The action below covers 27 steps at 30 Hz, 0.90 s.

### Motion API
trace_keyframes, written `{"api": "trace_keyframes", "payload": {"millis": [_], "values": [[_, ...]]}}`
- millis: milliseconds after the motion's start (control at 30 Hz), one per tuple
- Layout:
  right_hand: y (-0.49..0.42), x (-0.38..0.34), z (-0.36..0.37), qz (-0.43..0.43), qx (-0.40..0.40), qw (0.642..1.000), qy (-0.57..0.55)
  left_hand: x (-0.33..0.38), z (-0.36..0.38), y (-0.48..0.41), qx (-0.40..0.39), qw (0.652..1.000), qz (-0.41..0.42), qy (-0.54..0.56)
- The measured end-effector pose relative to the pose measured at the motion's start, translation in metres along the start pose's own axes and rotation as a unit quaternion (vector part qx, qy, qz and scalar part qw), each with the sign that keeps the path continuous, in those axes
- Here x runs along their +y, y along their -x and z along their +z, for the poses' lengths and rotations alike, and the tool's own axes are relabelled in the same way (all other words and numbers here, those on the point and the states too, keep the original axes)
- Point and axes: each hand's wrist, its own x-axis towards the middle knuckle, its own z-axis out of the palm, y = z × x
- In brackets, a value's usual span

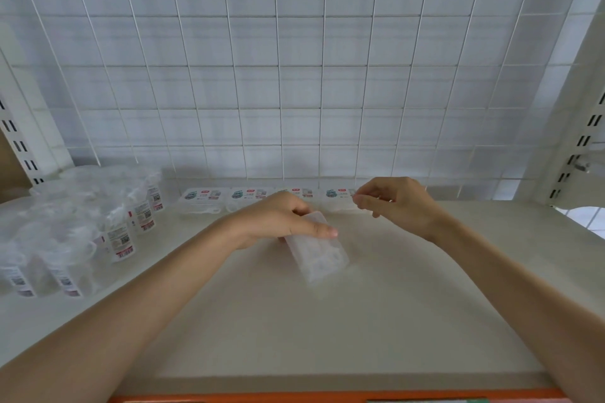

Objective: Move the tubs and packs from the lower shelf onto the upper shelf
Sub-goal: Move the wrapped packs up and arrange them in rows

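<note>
My left hand (288, 219) grips a translucent white tub (319, 250) by its far end, tilted just above the middle of the cream upper shelf (327, 321). Behind it, a row of several flat labelled tubs (204, 199) lies along the back of the shelf. My right hand (393, 203) hovers over the right end of that row with loosely curled fingers, fingertips close to the rightmost tub (339, 195); whether it touches it is unclear. The lower shelf is out of view.
Several clear plastic packs with barcode labels (121, 239) crowd the shelf's left side. A white wire grid (294, 75) backs the shelf. Slotted uprights (579, 157) stand at both sides. An orange strip (327, 397) edges the shelf front.
</note>
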Motion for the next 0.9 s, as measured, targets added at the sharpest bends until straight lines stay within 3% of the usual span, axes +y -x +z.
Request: {"api": "trace_keyframes", "payload": {"millis": [167, 300, 567, 900], "values": [[0.004, -0.011, 0.001, 0.058, -0.063, 0.99, -0.112, -0.002, -0.001, -0.006, 0.14, 0.984, -0.023, 0.107], [0.007, -0.018, 0.008, 0.068, -0.091, 0.981, -0.157, 0.001, 0.001, -0.007, 0.181, 0.965, -0.009, 0.191], [0.006, -0.022, 0.018, 0.022, -0.051, 0.979, -0.194, 0.005, 0.007, -0.008, 0.209, 0.957, 0.023, 0.202], [0.005, -0.02, 0.012, -0.012, 0.009, 0.973, -0.229, 0.007, 0.0, -0.004, 0.144, 0.951, -0.123, 0.244]]}}
